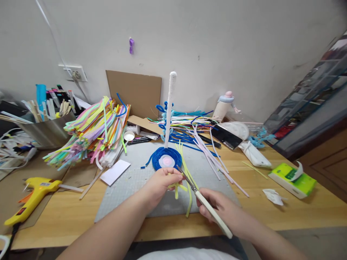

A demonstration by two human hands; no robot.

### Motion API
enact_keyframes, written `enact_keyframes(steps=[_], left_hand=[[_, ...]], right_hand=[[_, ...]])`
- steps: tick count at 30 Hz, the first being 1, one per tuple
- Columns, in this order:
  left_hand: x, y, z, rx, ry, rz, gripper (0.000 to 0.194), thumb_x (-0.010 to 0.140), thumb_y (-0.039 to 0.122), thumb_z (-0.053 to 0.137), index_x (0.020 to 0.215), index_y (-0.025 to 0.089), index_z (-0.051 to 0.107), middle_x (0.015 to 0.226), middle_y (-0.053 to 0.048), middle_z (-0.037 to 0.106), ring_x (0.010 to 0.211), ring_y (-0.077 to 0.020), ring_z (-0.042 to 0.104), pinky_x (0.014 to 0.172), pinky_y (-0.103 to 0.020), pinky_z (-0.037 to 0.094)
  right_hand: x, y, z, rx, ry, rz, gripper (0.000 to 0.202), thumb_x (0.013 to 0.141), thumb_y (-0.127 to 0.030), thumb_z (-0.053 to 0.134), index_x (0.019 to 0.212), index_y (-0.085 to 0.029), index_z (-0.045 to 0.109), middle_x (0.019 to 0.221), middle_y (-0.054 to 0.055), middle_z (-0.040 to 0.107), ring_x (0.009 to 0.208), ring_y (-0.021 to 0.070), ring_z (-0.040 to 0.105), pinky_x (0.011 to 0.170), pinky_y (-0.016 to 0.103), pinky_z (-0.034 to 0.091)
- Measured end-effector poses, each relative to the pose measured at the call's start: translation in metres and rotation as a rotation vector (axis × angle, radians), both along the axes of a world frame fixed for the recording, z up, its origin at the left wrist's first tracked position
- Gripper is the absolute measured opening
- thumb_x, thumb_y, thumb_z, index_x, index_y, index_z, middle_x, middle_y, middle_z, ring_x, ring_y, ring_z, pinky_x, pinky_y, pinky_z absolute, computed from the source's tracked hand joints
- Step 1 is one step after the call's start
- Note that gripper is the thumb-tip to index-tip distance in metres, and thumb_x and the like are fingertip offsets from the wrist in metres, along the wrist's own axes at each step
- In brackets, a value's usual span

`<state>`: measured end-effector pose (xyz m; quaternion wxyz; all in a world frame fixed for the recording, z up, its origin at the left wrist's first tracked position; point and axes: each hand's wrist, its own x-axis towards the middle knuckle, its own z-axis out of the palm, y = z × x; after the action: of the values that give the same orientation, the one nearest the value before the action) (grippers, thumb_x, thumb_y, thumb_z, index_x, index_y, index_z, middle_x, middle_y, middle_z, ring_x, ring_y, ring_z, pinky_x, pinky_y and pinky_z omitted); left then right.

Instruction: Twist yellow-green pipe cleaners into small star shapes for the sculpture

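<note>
Pale wooden tabletop (62, 225) carries a grey gridded cutting mat (119, 198), likely there to shield the wood. Over it, the person's left hand (159, 182) pinches pale-yellow fuzzy pipe-cleaner pieces (176, 191), seemingly to steady them, while the right hand (221, 204) grips white-handled metal scissors (214, 215), blades near those fingertips. Farther back rests a round blue fuzzy-coil base (166, 160), perhaps leaving the hands room.

A white stick (170, 108) blocks the middle; leftward, grey mat (116, 198) lies free.

Light falls soft and even; outer edges stretch, blurred
</note>
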<state>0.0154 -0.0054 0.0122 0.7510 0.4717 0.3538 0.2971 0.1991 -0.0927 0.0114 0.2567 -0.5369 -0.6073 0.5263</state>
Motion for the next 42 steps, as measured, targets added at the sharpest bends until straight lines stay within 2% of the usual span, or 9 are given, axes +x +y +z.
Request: enact_keyframes(steps=[8, 18, 27, 33, 42], left_hand=[[-0.001, -0.001, 0.001, 0.033, 0.117, -0.033, 0.015, 0.06, 0.027, 0.065, 0.057, 0.014, 0.058, 0.058, -0.002, 0.056, 0.052, -0.0097, 0.042, 0.05, -0.023, 0.025], [0.009, -0.005, -0.006, -0.022, 0.157, -0.108, 0.012, 0.059, 0.025, 0.065, 0.056, 0.015, 0.06, 0.056, -0.001, 0.056, 0.053, -0.0104, 0.044, 0.052, -0.024, 0.028], [0.042, -0.003, 0.004, -0.002, 0.21, -0.172, 0.012, 0.057, 0.024, 0.062, 0.052, 0.014, 0.059, 0.056, -0.001, 0.056, 0.052, -0.0099, 0.044, 0.052, -0.024, 0.027], [0.065, 0.001, 0.002, -0.006, 0.227, -0.239, 0.012, 0.056, 0.026, 0.062, 0.057, 0.014, 0.061, 0.061, -0.003, 0.058, 0.055, -0.0111, 0.045, 0.052, -0.025, 0.027], [0.085, 0.002, 0.006, -0.032, 0.231, -0.294, 0.016, 0.052, 0.028, 0.066, 0.057, 0.013, 0.06, 0.061, -0.001, 0.059, 0.058, -0.0105, 0.047, 0.054, -0.024, 0.028]], right_hand=[[-0.008, -0.008, 0.003, -0.015, -0.03, -0.044, 0.019, 0.081, -0.035, 0.053, 0.074, -0.018, 0.052, 0.064, -0.003, 0.045, 0.056, 0.0093, 0.039, 0.051, 0.019, 0.033], [-0.005, -0.025, -0.004, -0.016, -0.093, -0.08, 0.022, 0.082, -0.039, 0.053, 0.072, -0.019, 0.05, 0.064, -0.002, 0.049, 0.059, 0.0116, 0.045, 0.053, 0.021, 0.037], [0.012, -0.033, -0.01, -0.106, 0.036, -0.138, 0.039, 0.082, -0.056, 0.047, 0.081, -0.017, 0.049, 0.058, -0.005, 0.042, 0.046, 0.0084, 0.041, 0.044, 0.02, 0.034], [0.029, -0.04, -0.008, -0.041, -0.033, -0.167, 0.033, 0.084, -0.051, 0.046, 0.084, -0.018, 0.051, 0.063, -0.003, 0.047, 0.052, 0.0098, 0.048, 0.047, 0.02, 0.037], [0.041, -0.044, -0.024, -0.091, 0.002, -0.3, 0.037, 0.083, -0.055, 0.044, 0.076, -0.019, 0.045, 0.05, -0.007, 0.039, 0.039, 0.0076, 0.044, 0.038, 0.017, 0.033]])
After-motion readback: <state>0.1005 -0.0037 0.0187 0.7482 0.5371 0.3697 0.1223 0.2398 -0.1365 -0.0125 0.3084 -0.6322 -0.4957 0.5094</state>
